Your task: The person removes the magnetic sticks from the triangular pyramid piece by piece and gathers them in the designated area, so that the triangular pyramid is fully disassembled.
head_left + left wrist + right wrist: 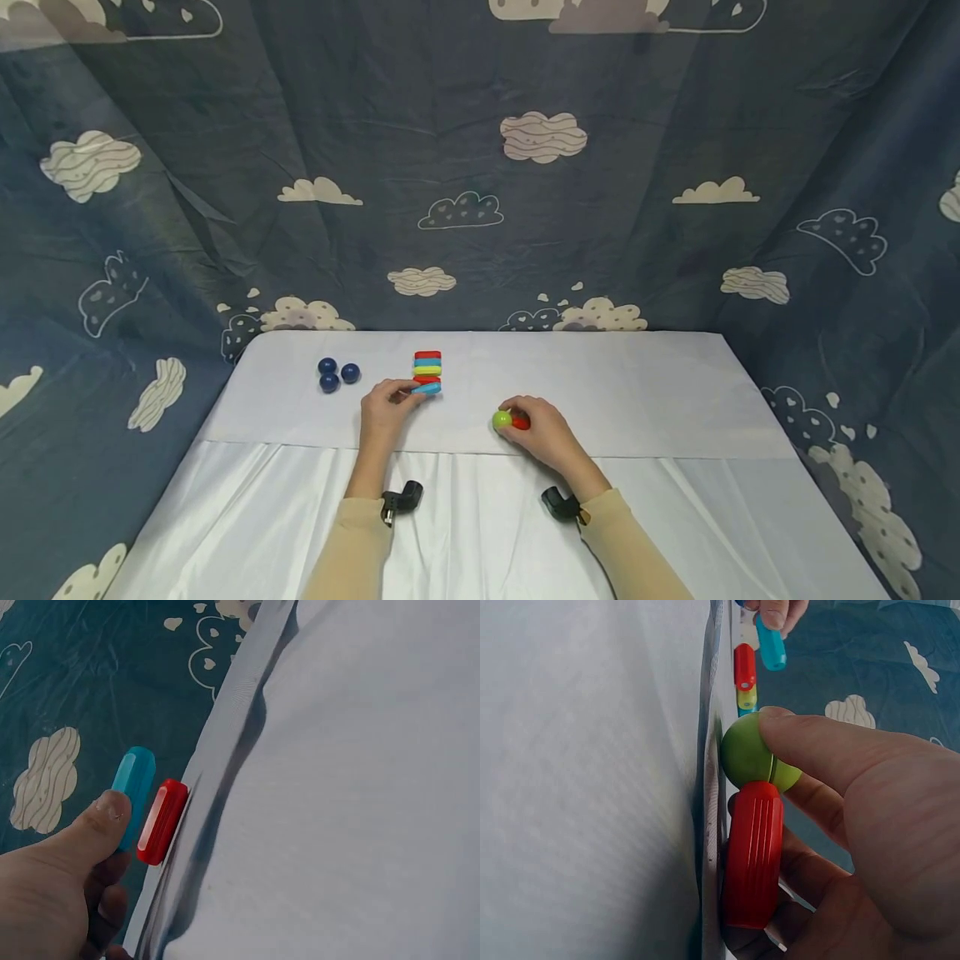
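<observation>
My left hand [386, 412] pinches a light blue toy rod [136, 780] between thumb and fingers. That rod is tilted at the near end of a row, close to a red rod [163, 821]. Beyond it in the row lie a yellow-green rod [427, 371], another blue rod [427, 362] and another red rod [427, 355]. To the right, my right hand [551, 431] holds a green ball [746, 752], thumb on top of it. Against the ball sits a grooved red rod [754, 859], with fingers behind it; whether the two are joined I cannot tell.
Several things share the white-covered table [637, 392]. Three dark blue balls [350, 373] sit close together left of the rods. A dark cloth with a cloud pattern [465, 125] hangs behind and beside the table.
</observation>
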{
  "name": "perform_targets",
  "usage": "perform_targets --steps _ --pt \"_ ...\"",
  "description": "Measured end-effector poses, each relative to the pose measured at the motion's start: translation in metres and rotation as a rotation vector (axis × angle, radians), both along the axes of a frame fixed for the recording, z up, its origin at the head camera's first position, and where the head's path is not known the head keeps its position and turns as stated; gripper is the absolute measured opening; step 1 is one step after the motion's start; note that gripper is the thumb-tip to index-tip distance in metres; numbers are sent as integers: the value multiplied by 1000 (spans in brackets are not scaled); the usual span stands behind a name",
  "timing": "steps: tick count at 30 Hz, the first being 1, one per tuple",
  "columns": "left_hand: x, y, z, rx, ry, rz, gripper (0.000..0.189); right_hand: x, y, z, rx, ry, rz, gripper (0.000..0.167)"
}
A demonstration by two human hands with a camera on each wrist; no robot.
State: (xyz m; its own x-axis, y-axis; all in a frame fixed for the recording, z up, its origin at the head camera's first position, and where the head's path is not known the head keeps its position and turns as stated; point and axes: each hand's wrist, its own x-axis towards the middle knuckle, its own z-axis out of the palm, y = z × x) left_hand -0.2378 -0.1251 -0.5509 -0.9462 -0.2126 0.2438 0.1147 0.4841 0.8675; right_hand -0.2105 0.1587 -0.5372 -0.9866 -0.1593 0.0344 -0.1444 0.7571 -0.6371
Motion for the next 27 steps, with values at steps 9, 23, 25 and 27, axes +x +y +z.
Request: perform_targets --steps 9,23,25,27 --pt "-6 1 0 -60 -75 25 22 1 -1 3 1 -12 5 33" --pt "-9 1 0 -62 -130 48 24 1 0 1 2 -2 10 33" --pt "-9 1 1 -59 -132 44 24 1 0 1 0 -4 11 32" --pt "-9 1 0 -60 -134 39 25 1 0 1 -2 -6 11 32"
